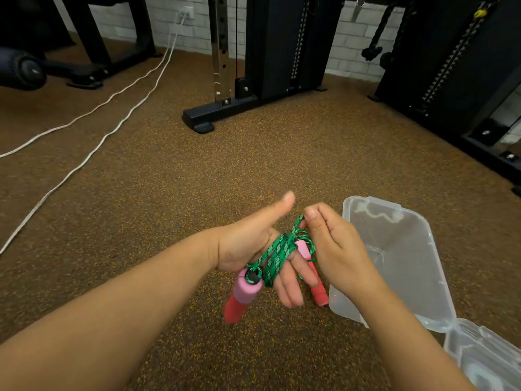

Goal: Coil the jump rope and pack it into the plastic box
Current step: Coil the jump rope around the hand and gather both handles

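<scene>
Rope (pixel 277 253) wound around left hand (pixel 253 244), fingers extended; right hand (pixel 335 249) pinches a loop. Turns may slide off, unravelling before reaching plastic box (pixel 408 249).

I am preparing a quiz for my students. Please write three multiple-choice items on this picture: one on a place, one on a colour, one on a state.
1. Where is the plastic box?
A. on the floor, at the person's right
B. on a shelf
C. in the person's lap

2. What colour is the rope?
A. white
B. green
C. black

3. How is the rope now?
A. flat on the floor
B. inside the box
C. wound around the left hand

Key: 1 A, it lies open on the floor; 2 B, green strands show; 3 C, loops cross the fingers while the right hand pinches a strand.
</scene>
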Motion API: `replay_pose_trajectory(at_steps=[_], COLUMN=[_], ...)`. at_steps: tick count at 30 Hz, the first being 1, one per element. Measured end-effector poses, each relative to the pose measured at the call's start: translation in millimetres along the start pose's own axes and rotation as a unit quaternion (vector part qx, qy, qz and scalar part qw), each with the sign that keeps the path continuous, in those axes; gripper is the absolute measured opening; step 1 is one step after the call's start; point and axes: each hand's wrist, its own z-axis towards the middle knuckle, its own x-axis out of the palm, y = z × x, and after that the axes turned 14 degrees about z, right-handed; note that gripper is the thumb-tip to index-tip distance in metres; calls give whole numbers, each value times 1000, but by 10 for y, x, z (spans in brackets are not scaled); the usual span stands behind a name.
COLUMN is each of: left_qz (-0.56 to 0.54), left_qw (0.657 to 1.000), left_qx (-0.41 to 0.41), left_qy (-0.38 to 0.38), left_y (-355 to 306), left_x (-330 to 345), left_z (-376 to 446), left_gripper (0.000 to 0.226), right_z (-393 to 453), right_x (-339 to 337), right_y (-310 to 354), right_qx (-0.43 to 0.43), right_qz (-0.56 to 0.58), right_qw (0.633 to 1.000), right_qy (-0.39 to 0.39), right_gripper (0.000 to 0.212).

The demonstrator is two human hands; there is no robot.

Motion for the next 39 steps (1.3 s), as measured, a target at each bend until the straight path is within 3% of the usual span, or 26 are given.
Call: replay_pose_trajectory(at_steps=[3, 5, 9, 12, 15, 17, 19, 22, 27, 32, 35, 39], left_qz=[-5, -16, -42, -82, -176, -221, -249, -297, -226, -78, 42, 59], left_qw=[1000, 999, 998, 991, 961, 928, 897, 866, 899, 953, 965, 994], left_qx=[20, 34, 56, 86, 121, 142, 154, 148, 58, 4, -26, -22], left_qy=[14, 8, -6, -54, -176, -264, -332, -375, -371, -293, -257, -92], left_y=[-35, -28, 24, 4, -51, -59, -44, 22, 42, -21, -73, -20], left_x=[48, 56, 54, 55, -10, -96, -173, -247, -192, -46, 44, 38], left_z=[-30, -44, -36, -29, -4, 24, 55, 94, 150, 122, 60, 37], left_gripper=[63, 46, 44, 44, 44, 44, 44, 47, 62, 83, 86, 107], right_z=[-25, -47, -118, -179, -294, -407, -513, -590, -484, -286, -196, -106], right_x=[32, 45, 66, 136, 247, 304, 337, 343, 229, 49, -60, -208], right_y=[-115, -195, -315, -391, -476, -482, -451, -350, -45, 216, 276, 253], right_qx=[37, 71, 111, 121, 129, 110, 94, 60, -7, -23, 5, 6], right_qz=[61, 98, 168, 208, 149, 61, -14, -105, -163, -120, -82, -68], right_qw=[997, 993, 979, 969, 980, 992, 994, 985, 978, 986, 991, 994], right_qy=[8, 18, 41, 47, 19, 18, 52, 120, 132, 114, 108, 86], right_gripper=[31, 33, 35, 50, 55, 41, 29, 30, 46, 32, 23, 19])
